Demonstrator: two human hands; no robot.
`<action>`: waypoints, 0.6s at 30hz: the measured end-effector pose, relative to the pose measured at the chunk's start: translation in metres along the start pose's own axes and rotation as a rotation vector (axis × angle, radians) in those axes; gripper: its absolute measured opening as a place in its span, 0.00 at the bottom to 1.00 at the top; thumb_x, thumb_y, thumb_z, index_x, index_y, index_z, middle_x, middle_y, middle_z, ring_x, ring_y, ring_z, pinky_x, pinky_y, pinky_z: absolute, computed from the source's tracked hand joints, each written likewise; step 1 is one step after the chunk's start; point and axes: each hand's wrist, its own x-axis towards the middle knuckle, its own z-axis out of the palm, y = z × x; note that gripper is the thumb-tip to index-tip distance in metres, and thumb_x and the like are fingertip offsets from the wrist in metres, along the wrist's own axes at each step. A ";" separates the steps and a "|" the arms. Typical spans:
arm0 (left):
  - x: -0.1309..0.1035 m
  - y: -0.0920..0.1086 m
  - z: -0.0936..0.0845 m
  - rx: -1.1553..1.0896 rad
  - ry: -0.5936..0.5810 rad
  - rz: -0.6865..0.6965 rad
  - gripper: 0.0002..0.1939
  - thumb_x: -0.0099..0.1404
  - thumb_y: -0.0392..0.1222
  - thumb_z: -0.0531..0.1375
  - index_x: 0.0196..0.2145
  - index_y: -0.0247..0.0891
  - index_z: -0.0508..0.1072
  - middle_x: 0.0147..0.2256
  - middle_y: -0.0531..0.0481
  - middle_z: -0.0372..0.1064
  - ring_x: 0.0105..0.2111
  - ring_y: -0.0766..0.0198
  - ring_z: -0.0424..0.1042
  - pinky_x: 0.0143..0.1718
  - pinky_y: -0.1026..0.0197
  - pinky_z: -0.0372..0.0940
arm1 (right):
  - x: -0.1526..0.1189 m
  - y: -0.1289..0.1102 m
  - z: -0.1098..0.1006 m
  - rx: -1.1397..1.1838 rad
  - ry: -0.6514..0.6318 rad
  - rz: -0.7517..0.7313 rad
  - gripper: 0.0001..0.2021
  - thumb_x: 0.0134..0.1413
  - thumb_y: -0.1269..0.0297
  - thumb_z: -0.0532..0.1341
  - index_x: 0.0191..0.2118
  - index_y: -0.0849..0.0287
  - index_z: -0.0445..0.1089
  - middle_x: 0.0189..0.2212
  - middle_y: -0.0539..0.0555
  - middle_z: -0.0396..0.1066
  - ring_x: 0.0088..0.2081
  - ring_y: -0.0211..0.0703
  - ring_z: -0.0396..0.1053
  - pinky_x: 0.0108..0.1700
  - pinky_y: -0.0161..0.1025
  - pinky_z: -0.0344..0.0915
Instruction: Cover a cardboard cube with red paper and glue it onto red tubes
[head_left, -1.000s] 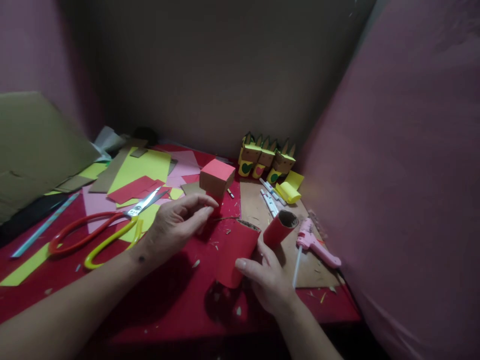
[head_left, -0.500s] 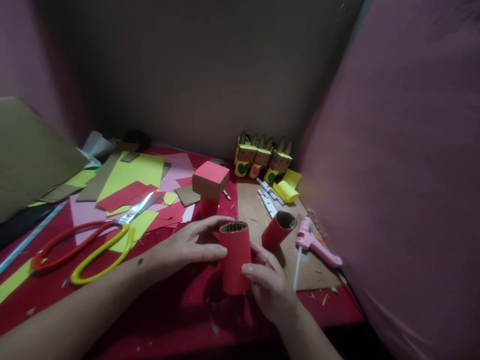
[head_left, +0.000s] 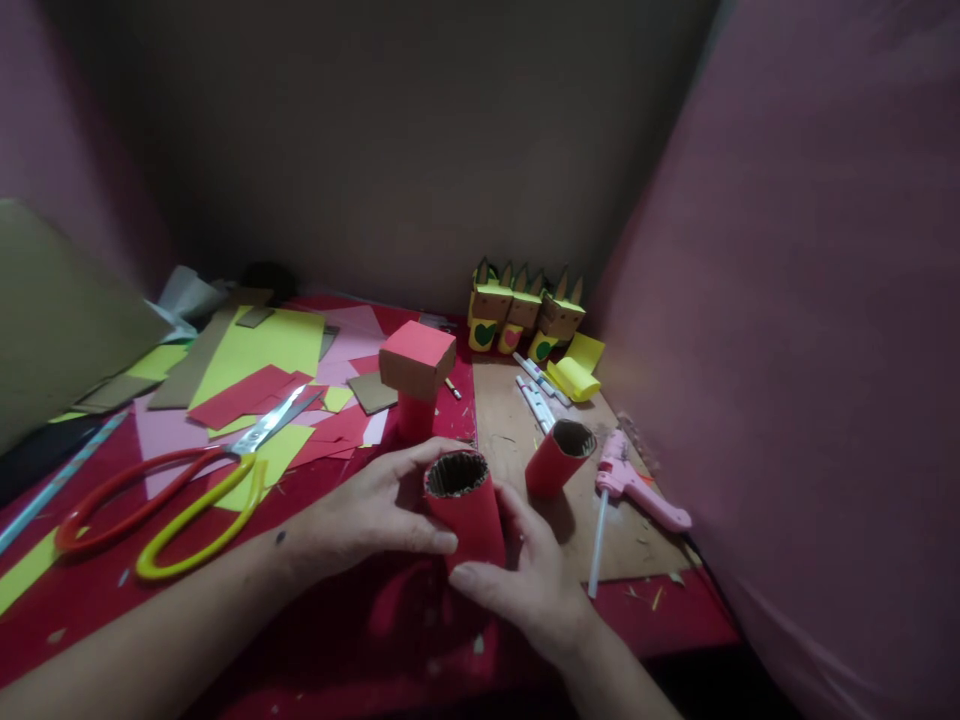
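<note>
Between both hands I hold a red cardboard tube [head_left: 472, 520], its corrugated top opening tipped toward me. My left hand [head_left: 382, 505] grips its left side, thumb across the front and fingers behind. On the right side my right hand [head_left: 536, 580] is closed round it, thumb low on the front. Just beyond my left hand stands a red tube topped by a cardboard box with a red lid [head_left: 417, 355]. Another red tube [head_left: 559, 460] leans on the brown cardboard sheet [head_left: 502, 400] to the right.
Large scissors [head_left: 247, 450] with red and yellow handles lie left among paper scraps [head_left: 262, 350]. A pink glue gun [head_left: 637, 485] rests at right, near white markers [head_left: 536, 400] and a yellow paper roll [head_left: 574, 380]. Several small box-headed figures [head_left: 525, 310] stand at the back.
The held tube has tilted so its opening faces me more, showing more of the inside. My right thumb has shifted left across its front.
</note>
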 end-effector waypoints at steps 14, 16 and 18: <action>0.002 -0.009 0.006 0.049 -0.041 0.072 0.33 0.57 0.39 0.78 0.57 0.44 0.74 0.49 0.50 0.78 0.52 0.54 0.76 0.49 0.58 0.73 | -0.003 0.001 0.005 -0.275 0.103 -0.166 0.29 0.49 0.73 0.66 0.60 0.54 0.69 0.53 0.55 0.79 0.57 0.52 0.76 0.63 0.49 0.70; 0.002 -0.007 0.007 -0.004 -0.043 0.048 0.33 0.57 0.38 0.77 0.58 0.45 0.74 0.50 0.50 0.78 0.51 0.55 0.77 0.48 0.58 0.73 | -0.005 -0.005 0.006 -0.203 0.078 -0.115 0.27 0.50 0.71 0.67 0.58 0.54 0.70 0.49 0.54 0.81 0.53 0.52 0.78 0.59 0.48 0.73; 0.002 -0.005 0.008 -0.062 -0.047 0.021 0.31 0.58 0.37 0.77 0.58 0.47 0.74 0.50 0.51 0.79 0.49 0.56 0.78 0.47 0.59 0.74 | -0.006 -0.009 0.007 -0.152 0.055 -0.066 0.25 0.50 0.69 0.68 0.56 0.54 0.71 0.47 0.54 0.81 0.50 0.52 0.78 0.55 0.48 0.75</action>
